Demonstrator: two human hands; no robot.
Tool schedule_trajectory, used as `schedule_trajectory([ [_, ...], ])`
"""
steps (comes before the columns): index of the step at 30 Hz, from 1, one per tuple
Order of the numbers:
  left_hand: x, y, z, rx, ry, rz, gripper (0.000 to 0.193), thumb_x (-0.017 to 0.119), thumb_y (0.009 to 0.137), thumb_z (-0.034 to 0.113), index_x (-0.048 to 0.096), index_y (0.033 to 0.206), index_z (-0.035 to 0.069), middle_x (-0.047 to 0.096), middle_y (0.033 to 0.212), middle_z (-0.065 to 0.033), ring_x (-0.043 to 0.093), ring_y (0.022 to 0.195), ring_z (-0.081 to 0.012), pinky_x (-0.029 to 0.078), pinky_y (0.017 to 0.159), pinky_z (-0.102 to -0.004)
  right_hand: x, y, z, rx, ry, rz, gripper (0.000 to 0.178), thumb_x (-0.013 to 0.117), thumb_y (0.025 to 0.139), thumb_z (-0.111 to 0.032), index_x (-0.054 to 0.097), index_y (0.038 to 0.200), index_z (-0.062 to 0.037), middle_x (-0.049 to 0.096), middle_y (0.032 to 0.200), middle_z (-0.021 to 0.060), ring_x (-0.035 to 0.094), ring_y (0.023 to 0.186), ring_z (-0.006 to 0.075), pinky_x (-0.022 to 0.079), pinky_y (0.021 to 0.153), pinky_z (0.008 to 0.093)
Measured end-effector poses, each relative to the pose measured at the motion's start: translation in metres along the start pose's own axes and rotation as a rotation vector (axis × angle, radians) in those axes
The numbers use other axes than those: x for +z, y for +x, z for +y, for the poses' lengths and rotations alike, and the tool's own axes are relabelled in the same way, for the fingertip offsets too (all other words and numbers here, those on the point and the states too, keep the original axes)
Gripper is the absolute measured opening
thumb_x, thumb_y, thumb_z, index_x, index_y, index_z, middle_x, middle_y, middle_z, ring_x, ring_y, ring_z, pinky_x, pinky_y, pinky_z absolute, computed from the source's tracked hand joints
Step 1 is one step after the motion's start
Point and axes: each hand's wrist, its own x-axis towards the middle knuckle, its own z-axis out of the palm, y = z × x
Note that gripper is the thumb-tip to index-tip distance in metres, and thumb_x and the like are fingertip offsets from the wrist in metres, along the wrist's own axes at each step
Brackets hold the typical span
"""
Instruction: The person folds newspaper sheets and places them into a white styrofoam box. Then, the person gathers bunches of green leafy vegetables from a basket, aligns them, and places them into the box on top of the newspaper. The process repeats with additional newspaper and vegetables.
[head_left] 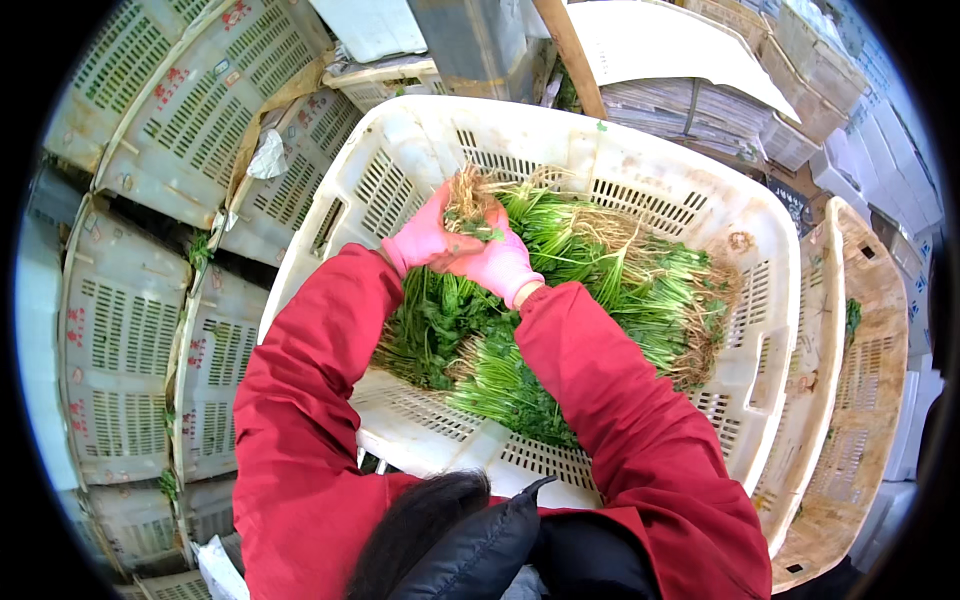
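Note:
Pink gloves cover both my hands, which come together over the left part of a big white plastic crate. My left hand and my right hand are closed around a bunch of rooted leafy greens. Its tangled brown roots stick up between the hands, and the rest is mostly hidden by the gloves. Below and to the right, more rooted greens lie in the crate in bundles, with pale green stems, dark leaves and stringy roots.
Slatted crates are stacked on their sides along the left. More stained crates nest against the right side of mine. A stack of flattened cardboard and a grey post stand beyond the far rim.

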Motion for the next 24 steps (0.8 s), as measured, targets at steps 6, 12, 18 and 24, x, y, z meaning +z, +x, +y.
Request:
schedule_trajectory([
  [6,0.017,0.001,-0.001,-0.148,0.117,0.093,0.047,0.075,0.087,0.008,0.058,0.13,0.004,0.068,0.114,-0.0049,0.063,0.104,-0.0117,0.052,0.089,-0.0282,-0.064,0.014,0.015,-0.038,-0.208,-0.284,0.042,0.067,0.079,-0.023,0.066,0.116,-0.0047,0.07,0.111,0.0154,0.064,0.107,0.0367,0.052,0.092,0.0425],
  [12,0.035,-0.013,0.021,-0.167,0.067,0.087,0.023,0.065,0.088,0.002,0.063,0.111,0.004,0.066,0.087,0.0009,0.058,0.074,-0.0061,0.049,0.066,-0.0232,-0.006,0.033,0.11,-0.223,-0.777,0.42,0.023,0.065,0.082,-0.019,0.071,0.104,-0.0193,0.069,0.098,0.0029,0.06,0.105,0.0233,0.035,0.109,0.054],
  [18,-0.071,-0.073,0.081,0.092,-0.052,0.476,0.042,0.044,0.097,0.02,0.057,0.13,-0.003,0.063,0.129,-0.0159,0.059,0.118,-0.0257,0.044,0.105,-0.0379,0.008,0.021,0.144,-0.309,-0.916,0.409,0.007,0.063,0.083,-0.023,0.07,0.085,-0.0218,0.064,0.086,0.0003,0.06,0.101,0.0225,0.028,0.116,0.0544],
  [24,-0.168,-0.268,0.313,0.517,0.437,1.413,0.052,0.037,0.096,0.029,0.053,0.131,-0.006,0.059,0.13,-0.0195,0.057,0.12,-0.0306,0.045,0.106,-0.0451,-0.01,0.021,0.108,-0.212,-0.989,0.215,0.008,0.064,0.079,-0.015,0.073,0.079,-0.0162,0.066,0.079,0.0048,0.065,0.091,0.0225,0.039,0.107,0.0526],
])
